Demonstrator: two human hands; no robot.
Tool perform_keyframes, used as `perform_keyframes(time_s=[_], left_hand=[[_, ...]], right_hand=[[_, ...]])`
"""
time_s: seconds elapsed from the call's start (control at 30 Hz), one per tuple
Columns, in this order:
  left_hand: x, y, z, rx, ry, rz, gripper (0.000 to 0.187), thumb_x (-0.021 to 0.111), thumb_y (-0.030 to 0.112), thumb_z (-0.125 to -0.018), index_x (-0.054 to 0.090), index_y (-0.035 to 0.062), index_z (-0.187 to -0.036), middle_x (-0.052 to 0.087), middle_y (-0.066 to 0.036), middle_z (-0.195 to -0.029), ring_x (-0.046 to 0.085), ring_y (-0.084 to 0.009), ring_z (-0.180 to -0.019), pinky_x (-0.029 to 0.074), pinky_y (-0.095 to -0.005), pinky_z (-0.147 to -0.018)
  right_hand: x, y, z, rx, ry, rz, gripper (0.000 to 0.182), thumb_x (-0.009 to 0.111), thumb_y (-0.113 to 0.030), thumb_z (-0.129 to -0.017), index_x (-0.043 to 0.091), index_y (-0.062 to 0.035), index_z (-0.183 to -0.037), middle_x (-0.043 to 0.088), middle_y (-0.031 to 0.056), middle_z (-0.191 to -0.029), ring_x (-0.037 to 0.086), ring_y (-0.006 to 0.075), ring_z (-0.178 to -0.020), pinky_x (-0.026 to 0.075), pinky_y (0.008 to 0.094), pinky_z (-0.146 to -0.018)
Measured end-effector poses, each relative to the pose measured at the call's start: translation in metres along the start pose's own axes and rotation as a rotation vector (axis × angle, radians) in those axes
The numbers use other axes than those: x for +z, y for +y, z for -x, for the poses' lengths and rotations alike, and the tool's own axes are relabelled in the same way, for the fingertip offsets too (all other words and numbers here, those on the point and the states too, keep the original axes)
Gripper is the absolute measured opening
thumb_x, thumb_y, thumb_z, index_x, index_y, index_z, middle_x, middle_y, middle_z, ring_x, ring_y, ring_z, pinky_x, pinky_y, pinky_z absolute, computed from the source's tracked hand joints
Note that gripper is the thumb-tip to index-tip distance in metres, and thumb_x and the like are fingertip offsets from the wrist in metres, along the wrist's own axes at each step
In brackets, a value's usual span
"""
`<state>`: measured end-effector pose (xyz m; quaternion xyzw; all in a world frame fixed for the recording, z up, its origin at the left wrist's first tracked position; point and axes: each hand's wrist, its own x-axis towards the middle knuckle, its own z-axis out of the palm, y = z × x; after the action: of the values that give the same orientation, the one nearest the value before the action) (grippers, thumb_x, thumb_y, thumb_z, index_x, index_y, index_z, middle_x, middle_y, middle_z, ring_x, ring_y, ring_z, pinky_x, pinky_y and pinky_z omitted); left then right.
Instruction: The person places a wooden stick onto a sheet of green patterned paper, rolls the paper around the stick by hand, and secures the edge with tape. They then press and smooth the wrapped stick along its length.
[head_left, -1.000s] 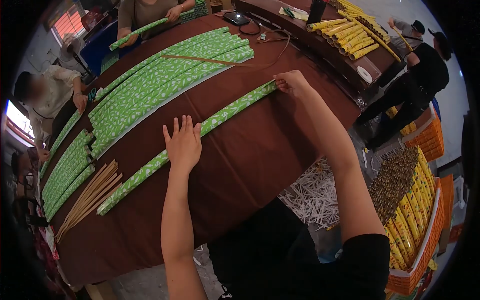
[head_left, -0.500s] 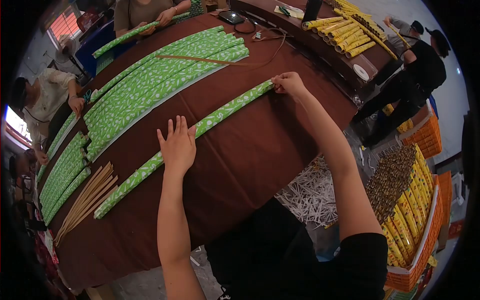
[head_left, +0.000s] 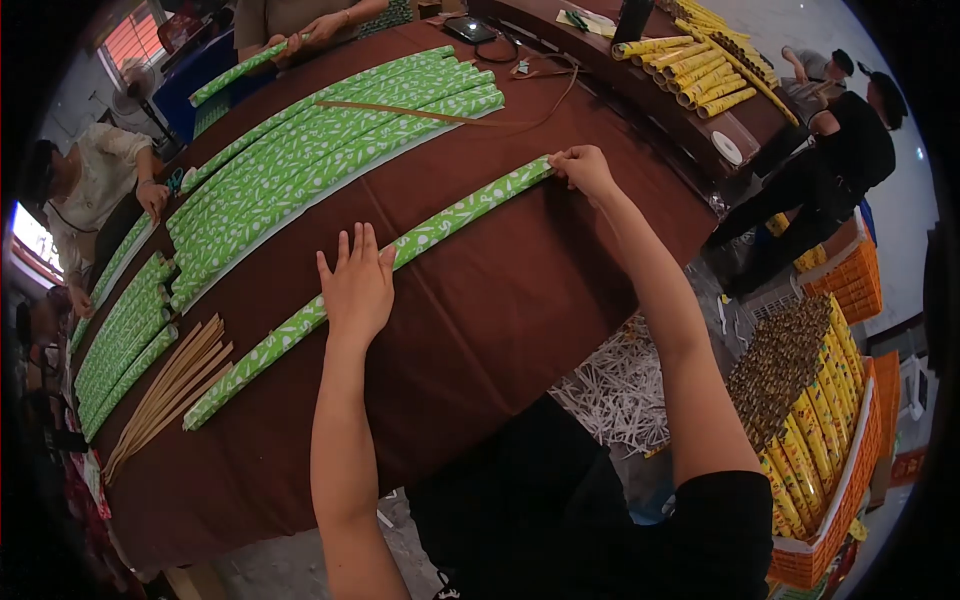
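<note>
The right hand (head_left: pixel 584 172) pinches the far end of a green patterned tube (head_left: pixel 440 226), while the left hand (head_left: pixel 358 287) lies flat across its middle with fingers extended. The tube rests diagonally on the brown tablecloth (head_left: pixel 450 340), its near end beside a bundle of tan strips (head_left: pixel 170 390), with a row of matching green rolls (head_left: pixel 320 155) beyond.

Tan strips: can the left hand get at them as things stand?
Probably yes: the left hand lies open across the green tube, with only tablecloth visible between it and the tan strips.
</note>
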<state>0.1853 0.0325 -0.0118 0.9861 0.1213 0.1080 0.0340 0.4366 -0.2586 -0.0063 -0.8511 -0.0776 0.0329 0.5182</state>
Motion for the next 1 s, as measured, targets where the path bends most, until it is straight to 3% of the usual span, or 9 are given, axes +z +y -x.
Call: perform_keyframes(time_s=[0.4,0.63,0.7,0.73,0.8,0.83,0.9,1.0], left_hand=[[-0.006,0.0,0.0,-0.046,-0.041,0.152,0.056,0.023,0.038,-0.104,0.032,0.0016,-0.146,0.039,-0.012,-0.148,0.033,-0.0287,-0.14,0.02,-0.0523,-0.114],[-0.003,-0.001,-0.001,-0.011,-0.039,0.082,0.056,0.023,0.038,-0.104,0.032,0.0015,-0.146,0.038,-0.012,-0.149,0.031,-0.0275,-0.14,0.021,-0.0515,-0.115],[-0.002,-0.002,-0.001,-0.012,-0.058,0.072,0.056,0.023,0.038,-0.104,0.032,0.0017,-0.145,0.037,-0.011,-0.15,0.03,-0.0271,-0.141,0.02,-0.0512,-0.115],[-0.004,-0.001,-0.001,-0.017,-0.057,0.071,0.056,0.023,0.038,-0.104,0.032,0.0017,-0.145,0.037,-0.011,-0.15,0.03,-0.0271,-0.141,0.02,-0.0512,-0.115],[-0.008,-0.001,-0.001,-0.013,-0.08,0.077,0.056,0.022,0.038,-0.104,0.033,0.0019,-0.145,0.037,-0.01,-0.15,0.03,-0.0264,-0.141,0.02,-0.0509,-0.115],[-0.009,-0.001,-0.002,-0.018,-0.08,0.076,0.056,0.022,0.038,-0.104,0.033,0.0019,-0.145,0.037,-0.01,-0.15,0.03,-0.0264,-0.141,0.02,-0.0509,-0.115],[-0.01,0.0,-0.002,-0.029,-0.116,0.065,0.056,0.02,0.039,-0.104,0.031,0.0043,-0.147,0.036,-0.009,-0.151,0.03,-0.0256,-0.141,0.018,-0.0483,-0.116],[-0.008,0.0,-0.002,-0.02,-0.095,0.084,0.057,0.02,0.039,-0.104,0.034,0.0021,-0.145,0.037,-0.008,-0.15,0.03,-0.0254,-0.141,0.018,-0.0502,-0.116]], right_hand=[[-0.006,-0.005,0.004,0.127,-0.055,0.028,0.03,0.073,-0.029,-0.081,0.064,-0.0008,-0.075,0.059,0.0043,-0.065,0.052,0.0112,-0.05,0.04,0.0263,-0.044],[-0.011,-0.01,0.007,0.169,-0.083,-0.003,0.033,0.071,-0.031,-0.084,0.061,-0.0022,-0.071,0.057,0.0024,-0.065,0.055,0.0104,-0.052,0.041,0.0271,-0.044],[-0.016,-0.005,0.003,0.151,-0.061,0.011,0.031,0.072,-0.029,-0.083,0.061,-0.0022,-0.072,0.059,0.0059,-0.066,0.059,0.018,-0.055,0.046,0.0342,-0.048],[-0.021,-0.001,0.002,0.148,-0.066,0.011,0.031,0.072,-0.029,-0.083,0.061,-0.0022,-0.072,0.059,0.0059,-0.066,0.059,0.018,-0.055,0.046,0.0342,-0.048],[-0.028,0.005,0.004,-0.188,0.309,0.614,0.027,0.074,-0.026,-0.08,0.061,-0.0026,-0.077,0.062,0.0102,-0.07,0.061,0.0288,-0.062,0.049,0.0415,-0.057],[-0.023,-0.015,0.023,-0.306,0.391,0.679,0.022,0.072,-0.024,-0.08,0.062,-0.0044,-0.085,0.065,0.0119,-0.081,0.062,0.0342,-0.075,0.049,0.0427,-0.066],[-0.003,-0.036,0.044,-0.758,0.357,0.574,0.026,0.068,-0.026,-0.084,0.064,-0.0083,-0.102,0.065,0.0106,-0.102,0.061,0.0319,-0.096,0.048,0.0413,-0.08],[0.04,-0.067,0.072,-1.127,-0.082,0.574,0.052,0.067,-0.031,-0.085,0.052,-0.0167,-0.132,0.05,0.0074,-0.137,0.043,0.0299,-0.129,0.033,0.0466,-0.106]])
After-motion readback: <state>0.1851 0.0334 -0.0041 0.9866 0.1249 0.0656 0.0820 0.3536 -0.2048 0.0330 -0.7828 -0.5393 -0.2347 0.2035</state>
